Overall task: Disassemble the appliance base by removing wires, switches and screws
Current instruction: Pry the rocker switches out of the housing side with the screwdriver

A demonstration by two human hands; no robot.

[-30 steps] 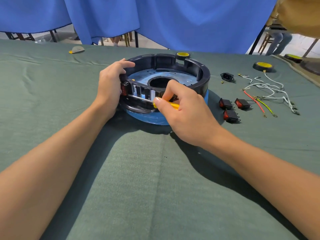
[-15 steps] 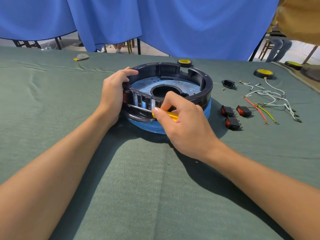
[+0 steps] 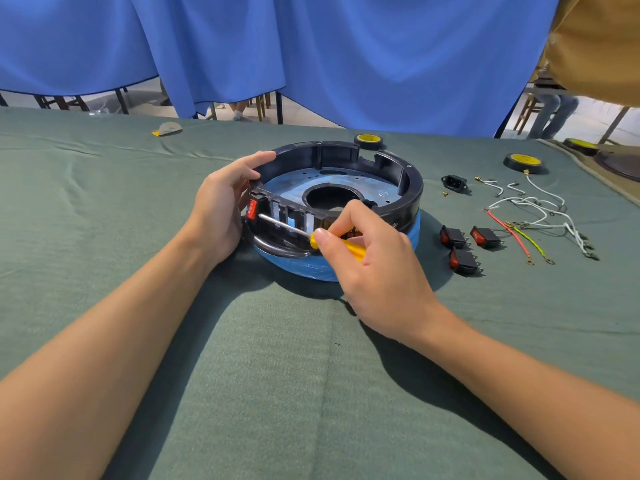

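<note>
Right hand (image 3: 377,268): fingers and thumb curled round the yellow handle of a screwdriver (image 3: 355,251), pinched well forward near the shaft, probably for fine control rather than force. The steel shaft runs up and left, and its tip sits at the red switch (image 3: 252,209) set in the near-left wall of the appliance base (image 3: 408,199). Whether the tip is under the switch's edge or only against it, cannot tell.

Left hand (image 3: 221,209): wrapped over the base's left rim, thumb on top and palm against the outer wall just beside the switch. Reads as a brace, so the push from the tool does not slide or tip the housing.

Appliance base lies flat near the middle of the counter (image 3: 277,375), open side up, with a blue film band (image 3: 298,268) round its lower part.

To the right, apart from the base: three loose switches (image 3: 453,237) in a cluster, a black power socket (image 3: 454,182) and a tangle of wires (image 3: 540,209), white, red and yellow-green. They are sorted clear of the work, most likely to keep them out from under the hands.

Two tape rolls (image 3: 523,162) sit farther back.

Judgement: the task is well along, with this switch the last one seated. Risk is the tip slipping off towards the left palm.
</note>
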